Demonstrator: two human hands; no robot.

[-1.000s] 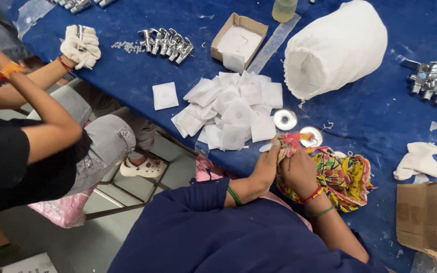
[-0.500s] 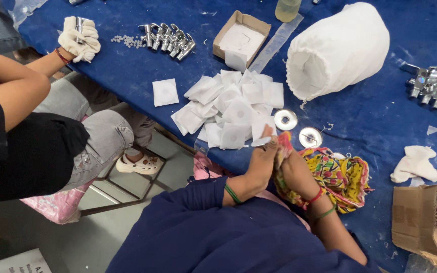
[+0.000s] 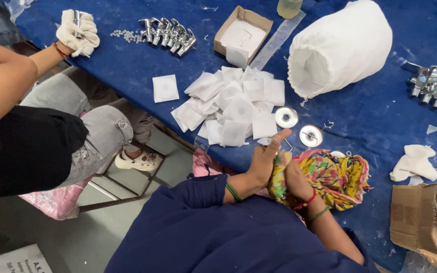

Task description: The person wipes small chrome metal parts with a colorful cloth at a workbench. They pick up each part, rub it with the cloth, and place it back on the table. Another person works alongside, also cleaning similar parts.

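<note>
Multicoloured patterned cloth (image 3: 337, 177), bunched at the near edge of the blue-covered desk (image 3: 127, 65), with both of the person's hands working at its left end. Left hand (image 3: 264, 159): thumb raised, fingers curled against the cloth; whether a small part is pinched inside cannot be told. Right hand (image 3: 294, 179): closed over a fold of the same cloth, wrist bearing red and green bangles. Just beyond the fingers lie two round chrome flanges (image 3: 298, 126), side by side, and left of them a loose heap of small white paper sleeves (image 3: 233, 108). The step in hand appears to be wiping a small piece within the cloth; the next move would call for a free hand reaching the flanges or a sleeve. Further out: a white cloth sack (image 3: 340, 48), an open cardboard box (image 3: 243, 31), a row of chrome taps (image 3: 168, 34). Far left, a co-worker's gloved hand (image 3: 77, 33) grips another tap.
</note>
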